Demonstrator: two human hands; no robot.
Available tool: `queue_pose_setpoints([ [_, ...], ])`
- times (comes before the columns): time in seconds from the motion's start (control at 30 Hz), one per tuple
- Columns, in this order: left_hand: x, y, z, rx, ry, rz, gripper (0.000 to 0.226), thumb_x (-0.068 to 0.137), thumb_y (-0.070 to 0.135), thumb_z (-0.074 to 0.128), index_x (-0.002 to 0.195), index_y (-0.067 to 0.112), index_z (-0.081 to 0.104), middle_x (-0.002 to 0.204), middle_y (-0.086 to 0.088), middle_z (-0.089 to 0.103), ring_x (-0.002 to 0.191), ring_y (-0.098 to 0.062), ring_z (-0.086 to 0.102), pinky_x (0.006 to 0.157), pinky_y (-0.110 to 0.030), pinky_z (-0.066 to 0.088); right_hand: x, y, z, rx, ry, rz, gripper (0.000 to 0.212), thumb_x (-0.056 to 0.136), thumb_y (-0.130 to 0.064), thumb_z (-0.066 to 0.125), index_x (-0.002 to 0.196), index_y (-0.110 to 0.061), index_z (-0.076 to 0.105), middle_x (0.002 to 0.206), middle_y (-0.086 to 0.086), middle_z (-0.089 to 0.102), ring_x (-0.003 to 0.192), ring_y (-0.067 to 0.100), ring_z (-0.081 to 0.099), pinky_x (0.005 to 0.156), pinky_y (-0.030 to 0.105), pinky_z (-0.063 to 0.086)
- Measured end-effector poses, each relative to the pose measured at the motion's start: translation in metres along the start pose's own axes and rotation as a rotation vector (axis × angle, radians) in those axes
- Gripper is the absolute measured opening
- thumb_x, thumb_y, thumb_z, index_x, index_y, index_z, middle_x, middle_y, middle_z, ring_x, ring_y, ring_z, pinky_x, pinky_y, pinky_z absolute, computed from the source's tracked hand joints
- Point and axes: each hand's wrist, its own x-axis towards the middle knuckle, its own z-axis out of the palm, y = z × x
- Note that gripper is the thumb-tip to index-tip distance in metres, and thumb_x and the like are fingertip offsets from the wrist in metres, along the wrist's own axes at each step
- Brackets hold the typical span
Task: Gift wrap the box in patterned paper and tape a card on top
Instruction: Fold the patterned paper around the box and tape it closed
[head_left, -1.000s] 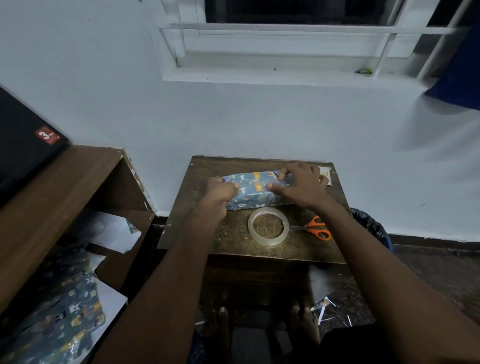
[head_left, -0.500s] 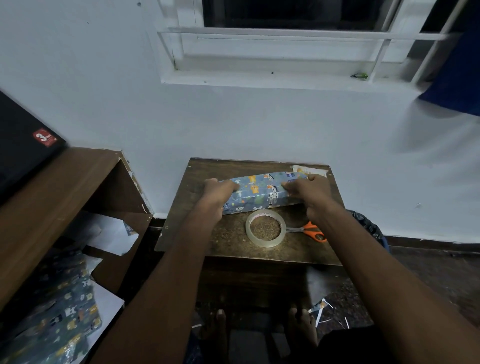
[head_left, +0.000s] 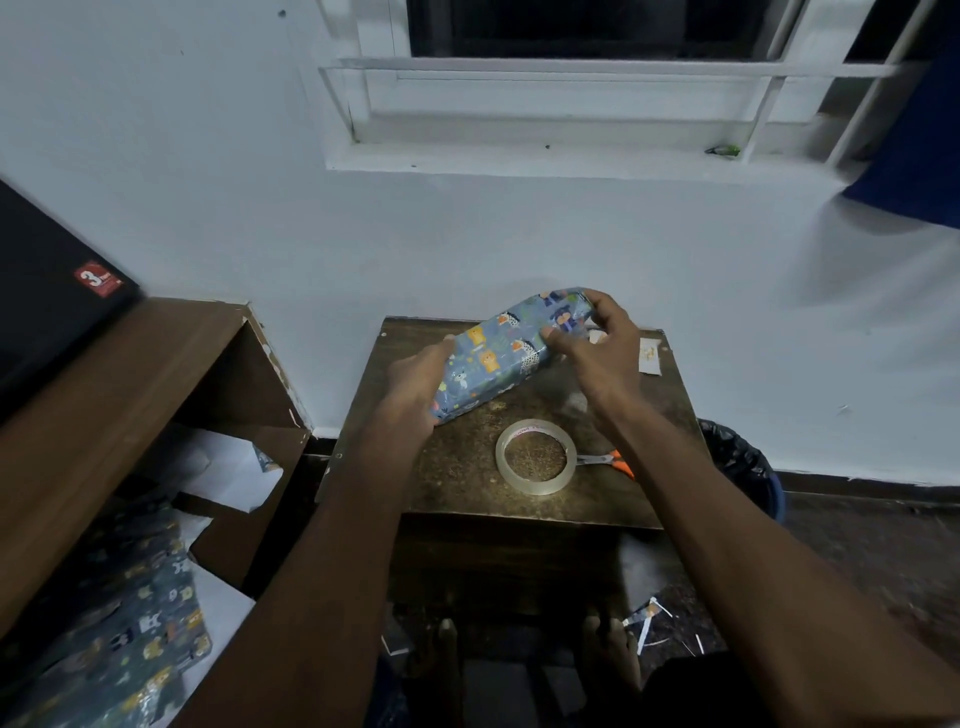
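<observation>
The wrapped box (head_left: 511, 353) is tilted above the bench (head_left: 467, 467), far end raised toward the wall; the left hand (head_left: 415, 379) cups its near end, the right hand (head_left: 592, 338) pinches the far end. It looks light and stiff, though the glossy paper may slip and crease, so the ends seem the safest hold. The tape roll (head_left: 536, 456) and scissors (head_left: 613, 460) lie near the front edge; the card (head_left: 649, 356) sits by the right rim; open room is scant.
</observation>
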Motion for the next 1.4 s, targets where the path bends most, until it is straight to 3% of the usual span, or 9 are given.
queue_pose_setpoints([
  [0.2, 0.009, -0.001, -0.009, -0.068, -0.088, -0.071, 0.06, 0.08, 0.056, 0.082, 0.123, 0.015, 0.073, 0.107, -0.011, 0.081, 0.092, -0.031, 0.08, 0.085, -0.047, 0.065, -0.002, -0.005, 0.023, 0.001, 0.006, -0.076, 0.063, 0.077, -0.01, 0.09, 0.13, -0.027, 0.06, 0.145, 0.008, 0.042, 0.128, 0.018, 0.054, 0.108, 0.042, 0.052],
  [0.33, 0.015, -0.001, -0.013, -0.1, -0.132, -0.112, 0.07, 0.071, 0.054, 0.081, 0.127, 0.011, 0.072, 0.115, -0.014, 0.079, 0.104, -0.036, 0.077, 0.104, -0.054, 0.056, -0.009, -0.01, 0.043, 0.092, 0.006, 0.003, 0.108, 0.07, -0.004, 0.094, 0.154, -0.042, 0.036, 0.159, 0.003, 0.022, 0.13, 0.008, 0.048, 0.092, 0.011, 0.053],
  [0.4, 0.014, 0.0, -0.015, -0.122, -0.147, -0.122, 0.066, 0.076, 0.045, 0.081, 0.129, 0.008, 0.071, 0.117, -0.016, 0.078, 0.106, -0.036, 0.076, 0.103, -0.053, 0.057, -0.014, -0.01, 0.056, 0.24, 0.016, 0.148, 0.129, 0.067, -0.003, 0.095, 0.161, -0.04, 0.016, 0.156, 0.004, 0.029, 0.129, 0.02, 0.056, 0.096, 0.034, 0.061],
  [0.5, 0.001, 0.003, -0.014, -0.014, -0.126, -0.088, 0.052, 0.082, 0.04, 0.082, 0.124, 0.012, 0.07, 0.111, -0.01, 0.079, 0.093, -0.027, 0.078, 0.076, -0.04, 0.064, -0.026, -0.007, 0.07, 0.371, -0.085, 0.288, 0.089, 0.078, -0.003, 0.089, 0.146, -0.017, 0.032, 0.133, 0.01, 0.063, 0.111, 0.027, 0.072, 0.094, 0.056, 0.061],
  [0.8, -0.018, 0.012, -0.03, 0.612, -0.082, 0.041, 0.066, 0.098, 0.072, 0.051, 0.101, 0.009, 0.07, 0.066, -0.007, 0.076, 0.043, -0.014, 0.065, 0.041, -0.017, 0.036, -0.025, 0.006, 0.068, 0.17, -0.21, 0.285, 0.031, 0.092, -0.019, 0.07, 0.123, -0.018, 0.071, 0.11, 0.002, 0.079, 0.096, 0.022, 0.078, 0.088, 0.044, 0.064],
  [0.93, -0.012, 0.012, -0.034, 0.895, 0.054, 0.188, 0.082, 0.093, 0.085, 0.037, 0.082, 0.011, 0.07, 0.073, -0.002, 0.072, 0.071, -0.021, 0.069, 0.07, -0.029, 0.049, -0.027, 0.006, 0.063, 0.191, -0.232, 0.327, 0.024, 0.096, -0.018, 0.068, 0.118, -0.014, 0.076, 0.104, 0.004, 0.081, 0.092, 0.022, 0.079, 0.079, 0.036, 0.063],
  [1.03, -0.003, 0.009, -0.036, 0.992, 0.104, 0.195, 0.092, 0.091, 0.088, 0.029, 0.117, 0.012, 0.073, 0.121, -0.011, 0.072, 0.116, -0.033, 0.066, 0.098, -0.038, 0.049, -0.026, 0.005, 0.057, 0.172, -0.233, 0.335, 0.02, 0.095, -0.02, 0.068, 0.112, -0.014, 0.078, 0.099, 0.002, 0.081, 0.088, 0.019, 0.079, 0.069, 0.029, 0.06],
  [1.2, -0.002, 0.011, -0.032, 0.954, 0.078, 0.284, 0.065, 0.103, 0.068, 0.039, 0.081, 0.015, 0.071, 0.055, 0.002, 0.069, 0.066, -0.016, 0.07, 0.074, -0.031, 0.049, -0.02, 0.002, 0.048, 0.258, -0.234, 0.377, 0.017, 0.097, -0.024, 0.069, 0.098, -0.011, 0.079, 0.091, 0.002, 0.081, 0.08, 0.015, 0.076, 0.068, 0.028, 0.059],
  [1.4, -0.004, 0.001, -0.016, 0.64, -0.184, 0.562, 0.024, 0.111, 0.037, 0.049, 0.132, 0.024, 0.052, 0.126, 0.001, 0.062, 0.118, -0.018, 0.061, 0.104, -0.043, 0.051, -0.009, 0.002, 0.035, 0.353, -0.231, 0.442, 0.037, 0.087, -0.033, 0.078, 0.109, -0.004, 0.078, 0.108, 0.017, 0.079, 0.11, 0.041, 0.073, 0.103, 0.061, 0.054],
])
